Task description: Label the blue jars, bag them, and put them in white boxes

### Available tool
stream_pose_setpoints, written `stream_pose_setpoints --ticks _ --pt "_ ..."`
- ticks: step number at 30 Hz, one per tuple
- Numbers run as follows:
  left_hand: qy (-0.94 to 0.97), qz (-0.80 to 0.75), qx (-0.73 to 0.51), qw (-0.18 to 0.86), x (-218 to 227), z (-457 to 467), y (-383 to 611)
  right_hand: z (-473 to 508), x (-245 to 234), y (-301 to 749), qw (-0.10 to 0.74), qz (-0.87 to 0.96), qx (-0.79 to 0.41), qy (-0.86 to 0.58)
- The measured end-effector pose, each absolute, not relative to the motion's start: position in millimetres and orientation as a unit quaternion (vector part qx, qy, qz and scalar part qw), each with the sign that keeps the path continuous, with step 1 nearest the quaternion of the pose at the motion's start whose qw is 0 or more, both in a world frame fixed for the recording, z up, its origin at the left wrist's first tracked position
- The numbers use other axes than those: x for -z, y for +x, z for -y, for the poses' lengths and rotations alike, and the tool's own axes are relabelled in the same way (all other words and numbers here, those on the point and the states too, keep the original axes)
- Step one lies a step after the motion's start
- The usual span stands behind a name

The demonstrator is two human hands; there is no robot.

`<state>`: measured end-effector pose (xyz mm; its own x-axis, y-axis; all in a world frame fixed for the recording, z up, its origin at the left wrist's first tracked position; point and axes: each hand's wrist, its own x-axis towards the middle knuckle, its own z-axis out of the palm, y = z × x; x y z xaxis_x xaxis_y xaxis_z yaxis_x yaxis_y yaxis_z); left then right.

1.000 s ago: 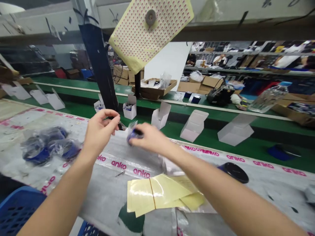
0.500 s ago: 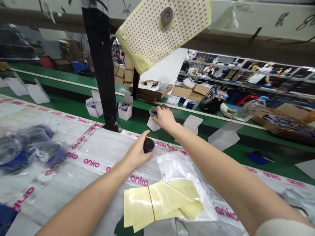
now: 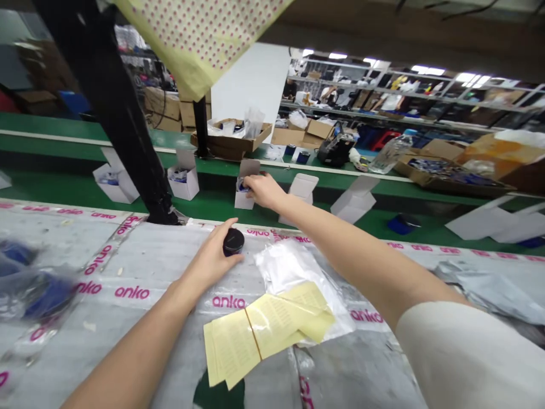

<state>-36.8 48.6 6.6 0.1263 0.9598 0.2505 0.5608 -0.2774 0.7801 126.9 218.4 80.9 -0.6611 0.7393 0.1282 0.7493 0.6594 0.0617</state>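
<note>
My left hand [image 3: 213,253] rests on the table with its thumb and fingers curved round a small black-topped cylinder [image 3: 234,242]. On the green conveyor, my right hand [image 3: 264,190] reaches into the mouth of an open white box [image 3: 244,200]. Its fingers are bent together over a bagged item, partly visible in the opening; the fingertips are hidden. Nearer me lie a clear plastic bag [image 3: 283,261] and a rubber-banded stack of yellow printed sheets [image 3: 272,324].
More open white boxes [image 3: 185,183] stand along the green conveyor [image 3: 213,211]. A black post [image 3: 128,130] rises at the table's far edge. Blurred bagged blue items [image 3: 46,295] lie at left. A blue cylinder [image 3: 403,224] and a plastic bottle [image 3: 392,152] are to the right.
The view has swung, so the scene sits further left. My right hand has lowered into the white box, whose flap now stands up behind it. My left hand stays round the black-topped cylinder.
</note>
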Motion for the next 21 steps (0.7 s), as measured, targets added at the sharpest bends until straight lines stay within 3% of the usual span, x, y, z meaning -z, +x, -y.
stream_pose_setpoints --ticks 5,9,14,21 --pt "0.718 -0.536 -0.36 0.259 -9.2 -46.8 -39.3 -200.6 -95.9 121.1 0.066 0.904 0.018 -0.422" --pt "0.724 -0.537 -0.375 0.218 -14.4 -43.0 -40.1 -155.3 -105.2 148.6 0.129 0.89 -0.007 -0.438" --pt "0.724 -0.491 -0.476 0.092 -39.8 -20.0 -20.3 -77.5 -65.4 213.3 0.117 0.896 -0.122 -0.412" --pt "0.797 -0.411 -0.384 0.222 -29.6 -4.5 15.5 -41.2 -7.0 235.8 0.222 0.867 -0.152 -0.419"
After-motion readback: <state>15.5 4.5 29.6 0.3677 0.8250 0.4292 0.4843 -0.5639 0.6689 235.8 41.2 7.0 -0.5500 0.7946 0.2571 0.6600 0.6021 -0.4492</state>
